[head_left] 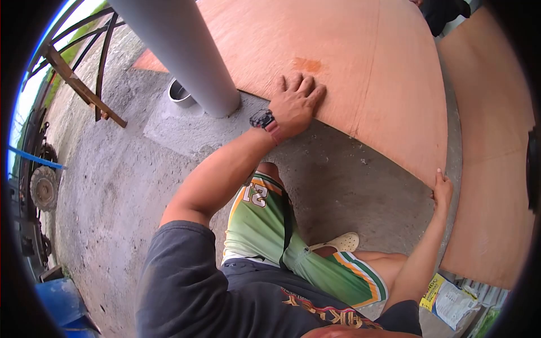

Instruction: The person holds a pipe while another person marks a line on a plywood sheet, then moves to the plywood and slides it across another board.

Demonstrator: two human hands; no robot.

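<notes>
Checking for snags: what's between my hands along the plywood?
Only the bare edge of the orange-brown plywood sheet, from left hand to right hand, head view.

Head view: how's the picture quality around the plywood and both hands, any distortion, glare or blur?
Head view: strong fisheye bows the edge of the plywood sheet and the grey post, with black corners; soft even daylight, no glare on the wood; sky at top left blown out; left hand and right hand both sharp.

Outdoor work yard / bldg site: rough concrete floor point(112, 186) mid-frame, big plywood sheets point(360, 62) laid top & right, grey column point(180, 50) upper centre, metal railing point(84, 50) upper left, rusty machinery point(42, 188) at left edge.
</notes>
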